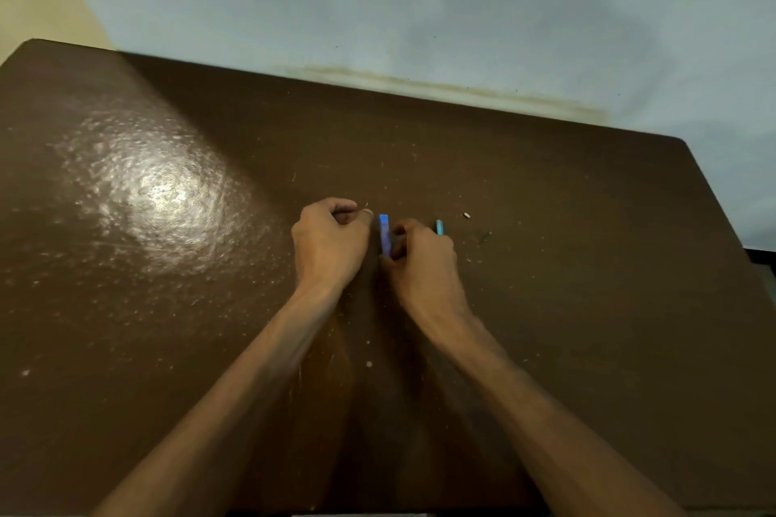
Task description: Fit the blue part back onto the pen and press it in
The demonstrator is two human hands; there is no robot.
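A small blue block is pinched upright on the brown table by the right hand. The left hand is curled; something tiny may be held, but that cannot be told. The block is best kept steady.

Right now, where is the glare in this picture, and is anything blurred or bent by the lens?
Head view: a bright glare patch lies on the brown table at the left; the table's far edge bows from the wide lens; the forearms look soft near the bottom; the blue piece held by the right hand stays readable, beside the left hand.
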